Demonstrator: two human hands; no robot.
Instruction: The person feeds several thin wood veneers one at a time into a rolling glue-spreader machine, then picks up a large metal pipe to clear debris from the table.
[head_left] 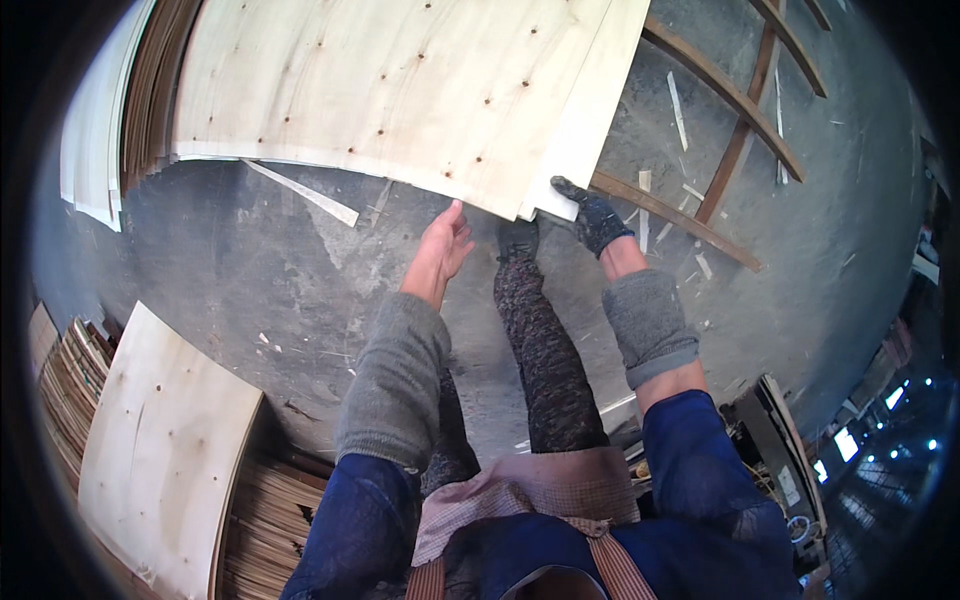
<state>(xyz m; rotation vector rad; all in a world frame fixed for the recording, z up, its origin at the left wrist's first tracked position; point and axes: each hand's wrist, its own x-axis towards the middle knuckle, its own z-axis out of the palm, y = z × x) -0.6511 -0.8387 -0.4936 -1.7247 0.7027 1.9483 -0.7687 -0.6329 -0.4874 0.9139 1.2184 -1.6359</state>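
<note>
Pale, knot-dotted plywood sheet (400, 90) — gloved right hand (592, 215) fingers clamp its corner, left hand (440, 250) fingers apart.

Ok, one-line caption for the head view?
Gloved right hand grips a veneer sheet's corner; bare left hand reaches under its edge.

Head-worn fisheye, looking steeply down, close over forearms and concrete floor (260, 270).

veneer sheet (400, 90) ahead on the floor (250, 270); another stack (165, 450) lower left, perhaps on boards.
</note>
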